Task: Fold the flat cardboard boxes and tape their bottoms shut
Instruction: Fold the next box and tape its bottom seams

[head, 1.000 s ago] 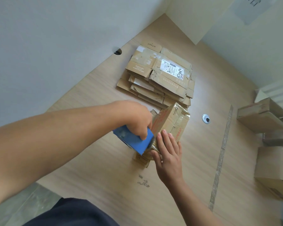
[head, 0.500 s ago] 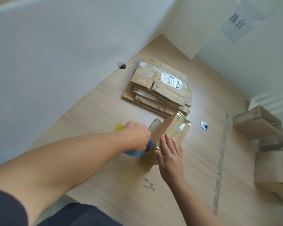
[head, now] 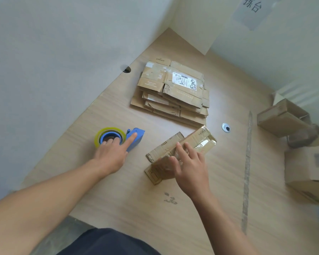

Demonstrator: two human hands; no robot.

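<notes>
Left hand (head: 110, 153) open, fingers straight, resting on the tape dispenser (head: 136, 139), gripping nothing. Right hand (head: 190, 166) open too, fingers pressing down on the taped box (head: 201, 138), which sits on the table (head: 118, 199) near the flat stack (head: 173, 94). Risk as I judge it: the tape looks wrinkled, so if I press unevenly it could lift and the flaps spring open, or the box could tip.

Left hand (head: 110, 155) rests on the tape dispenser (head: 139, 133) (blue, on the table (head: 118, 196)); right hand (head: 190, 168) presses the folded box (head: 201, 138).
</notes>
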